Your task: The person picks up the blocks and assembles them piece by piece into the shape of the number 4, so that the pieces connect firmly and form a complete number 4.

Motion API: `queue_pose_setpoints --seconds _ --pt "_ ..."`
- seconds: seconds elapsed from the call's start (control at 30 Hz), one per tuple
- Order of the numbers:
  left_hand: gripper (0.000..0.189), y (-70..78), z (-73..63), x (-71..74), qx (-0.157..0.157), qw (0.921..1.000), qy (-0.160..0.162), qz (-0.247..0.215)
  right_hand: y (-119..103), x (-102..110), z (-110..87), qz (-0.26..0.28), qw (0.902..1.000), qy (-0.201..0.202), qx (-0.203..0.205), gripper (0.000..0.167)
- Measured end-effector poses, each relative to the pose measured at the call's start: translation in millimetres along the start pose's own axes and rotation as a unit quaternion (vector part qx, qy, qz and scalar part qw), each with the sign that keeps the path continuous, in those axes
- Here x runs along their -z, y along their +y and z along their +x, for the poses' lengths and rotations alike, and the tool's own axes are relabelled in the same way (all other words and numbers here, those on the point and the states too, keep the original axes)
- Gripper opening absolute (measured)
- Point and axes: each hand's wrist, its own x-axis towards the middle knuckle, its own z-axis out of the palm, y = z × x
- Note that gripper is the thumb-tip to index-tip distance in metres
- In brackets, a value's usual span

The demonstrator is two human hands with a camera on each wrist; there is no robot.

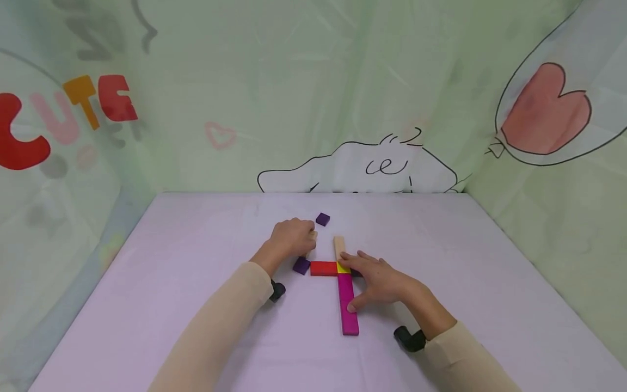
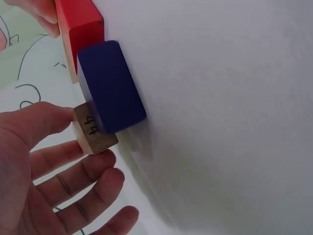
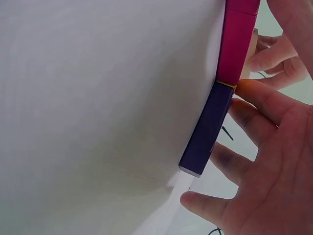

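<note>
My left hand pinches a plain wooden block marked 44 between thumb and fingers. It is just behind a dark purple block, which sits at the left end of a red block. The red one meets a small yellow block at the centre of a cross. A light wooden block extends behind the yellow, and magenta blocks run toward me. My right hand spreads over the cross, fingertips at the yellow block and thumb at the magenta. Beneath it, a dark purple block is partly hidden.
Another small purple block lies farther back, beyond the left hand. The pale table ends at a curtain with printed drawings, which also hangs along both sides. Black straps with cameras sit at the wrists.
</note>
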Motion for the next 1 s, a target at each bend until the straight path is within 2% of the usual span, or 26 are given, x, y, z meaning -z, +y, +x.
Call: queue_pose_setpoints --seconds 0.23,0.5,1.0 --pt "0.026 8.4 -2.0 3.2 -0.009 0.9999 -0.005 0.006 -0.8 0.4 1.0 0.005 1.0000 -0.002 0.002 0.099" --pt "0.030 14.8 -1.1 -1.2 -0.003 0.9992 -0.030 0.027 0.1 -0.3 0.9 0.006 1.0000 -0.002 0.005 0.099" --pt "0.040 16.5 1.4 -5.5 -0.005 0.9983 -0.034 0.047 -0.1 1.7 -1.5 0.013 0.9998 -0.007 0.009 0.100"
